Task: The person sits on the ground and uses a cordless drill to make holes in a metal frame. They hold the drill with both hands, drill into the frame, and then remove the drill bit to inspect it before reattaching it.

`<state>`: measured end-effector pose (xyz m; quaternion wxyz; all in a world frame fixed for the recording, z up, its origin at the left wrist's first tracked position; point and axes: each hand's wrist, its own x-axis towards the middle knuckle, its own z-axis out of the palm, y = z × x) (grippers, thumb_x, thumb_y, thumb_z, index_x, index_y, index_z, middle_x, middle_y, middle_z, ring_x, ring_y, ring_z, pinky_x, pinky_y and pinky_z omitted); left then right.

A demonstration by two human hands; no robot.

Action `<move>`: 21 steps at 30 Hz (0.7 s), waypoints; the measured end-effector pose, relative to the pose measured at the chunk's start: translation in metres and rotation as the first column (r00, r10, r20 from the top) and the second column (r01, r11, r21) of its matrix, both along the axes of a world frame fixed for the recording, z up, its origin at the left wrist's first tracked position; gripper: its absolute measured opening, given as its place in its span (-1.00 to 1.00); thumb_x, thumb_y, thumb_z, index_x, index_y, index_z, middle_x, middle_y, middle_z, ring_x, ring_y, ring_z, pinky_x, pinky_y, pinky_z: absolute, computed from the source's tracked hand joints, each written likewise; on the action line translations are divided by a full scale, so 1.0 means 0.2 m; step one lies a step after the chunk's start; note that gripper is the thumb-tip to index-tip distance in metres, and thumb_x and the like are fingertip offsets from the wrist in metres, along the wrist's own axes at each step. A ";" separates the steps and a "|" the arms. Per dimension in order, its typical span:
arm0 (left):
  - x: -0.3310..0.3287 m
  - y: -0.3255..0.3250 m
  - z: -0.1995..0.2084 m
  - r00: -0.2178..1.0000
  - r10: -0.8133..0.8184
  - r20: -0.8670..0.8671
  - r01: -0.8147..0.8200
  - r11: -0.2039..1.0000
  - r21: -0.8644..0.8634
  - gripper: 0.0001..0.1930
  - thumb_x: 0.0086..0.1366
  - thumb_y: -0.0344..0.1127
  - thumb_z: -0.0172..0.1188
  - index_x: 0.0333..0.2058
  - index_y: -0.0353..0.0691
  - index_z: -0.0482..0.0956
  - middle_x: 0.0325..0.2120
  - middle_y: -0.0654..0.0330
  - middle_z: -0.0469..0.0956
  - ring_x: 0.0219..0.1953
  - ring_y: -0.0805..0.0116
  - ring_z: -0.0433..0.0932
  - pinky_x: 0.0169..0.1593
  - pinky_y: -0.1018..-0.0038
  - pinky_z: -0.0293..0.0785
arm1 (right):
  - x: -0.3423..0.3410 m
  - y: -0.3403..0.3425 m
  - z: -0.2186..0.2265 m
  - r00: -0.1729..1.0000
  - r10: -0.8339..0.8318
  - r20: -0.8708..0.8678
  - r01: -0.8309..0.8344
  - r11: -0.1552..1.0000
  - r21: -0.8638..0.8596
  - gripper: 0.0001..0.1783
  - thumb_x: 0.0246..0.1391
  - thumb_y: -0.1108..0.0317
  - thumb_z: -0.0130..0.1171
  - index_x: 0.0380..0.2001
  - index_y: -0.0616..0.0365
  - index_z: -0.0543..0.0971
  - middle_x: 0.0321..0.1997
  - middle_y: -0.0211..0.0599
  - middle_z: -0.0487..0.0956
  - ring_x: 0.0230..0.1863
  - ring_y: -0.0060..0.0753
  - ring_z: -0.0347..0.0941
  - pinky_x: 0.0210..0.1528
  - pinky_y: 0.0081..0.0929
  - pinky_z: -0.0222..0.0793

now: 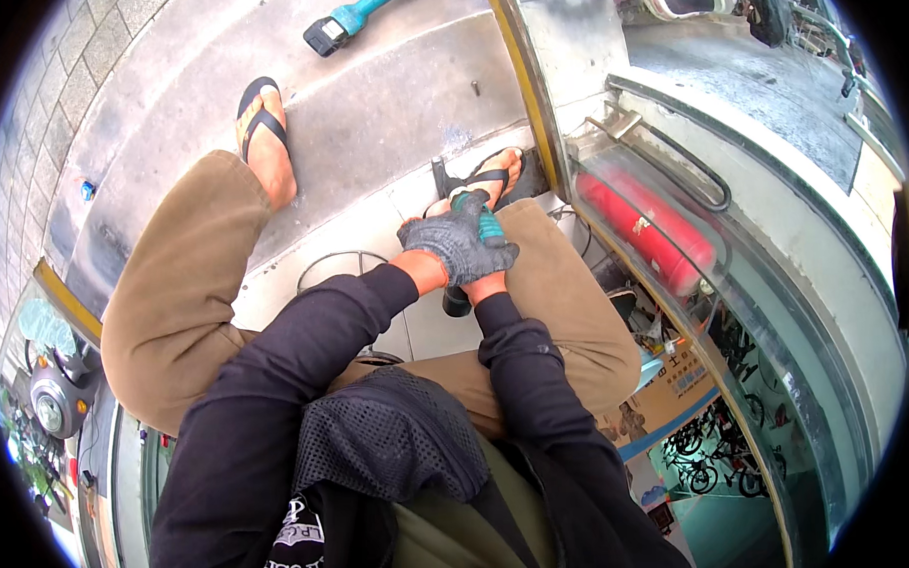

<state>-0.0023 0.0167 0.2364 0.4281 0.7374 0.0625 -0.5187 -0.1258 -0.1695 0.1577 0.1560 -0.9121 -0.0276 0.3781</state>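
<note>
Both my hands wear dark grey gloves and meet in front of my knees, around a teal and black power tool [489, 223]. My left hand [441, 234] lies across the top, its fingers wrapped over the tool. Mostly hidden beneath it, my right hand [499, 256] closes round the tool from the right side. A black cylindrical end [457, 302] shows below the wrists. The tool's exact kind is covered by my hands. Just beyond stands a small dark upright piece [440, 174], close to my right sandal [496, 175]; whether it belongs to the tool I cannot tell.
A second teal tool with a black battery [328, 34] lies on the grey step [398, 106]. A yellow-edged door frame [528, 81] rises ahead. On the right, behind glass, is a red cylinder [648, 232]. A wire ring [338, 258] stands by my left forearm.
</note>
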 end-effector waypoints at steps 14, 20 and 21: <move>-0.03 -0.01 -0.04 1.000 -0.003 -0.009 0.003 0.999 -0.032 0.20 0.08 0.50 0.33 0.47 -0.32 0.22 0.10 -0.31 0.66 0.13 -0.23 0.70 0.21 -0.14 0.54 | -0.06 -0.04 -0.09 0.995 -0.100 -0.030 0.101 0.994 0.033 -0.31 0.28 -0.15 0.27 0.32 0.02 0.53 0.29 -0.14 0.66 0.35 -0.07 0.54 0.42 0.00 0.32; 0.04 0.02 0.02 0.996 -0.095 -0.005 0.094 0.995 -0.023 0.23 0.08 0.53 0.29 0.48 -0.32 0.20 0.13 -0.31 0.65 0.17 -0.22 0.68 0.23 -0.12 0.54 | 0.07 0.07 0.04 0.931 -0.316 -0.185 0.338 0.935 0.104 -0.33 0.43 0.05 0.23 0.46 0.10 0.36 0.39 -0.14 0.55 0.43 -0.13 0.44 0.50 -0.16 0.30; 0.03 0.02 0.01 0.995 -0.097 -0.006 0.097 0.995 -0.016 0.24 0.08 0.53 0.29 0.49 -0.32 0.19 0.15 -0.31 0.64 0.19 -0.21 0.67 0.24 -0.12 0.53 | 0.08 0.08 0.07 0.923 -0.339 -0.180 0.365 0.921 0.138 -0.35 0.44 0.08 0.23 0.45 0.10 0.37 0.38 -0.14 0.56 0.41 -0.15 0.46 0.48 -0.17 0.33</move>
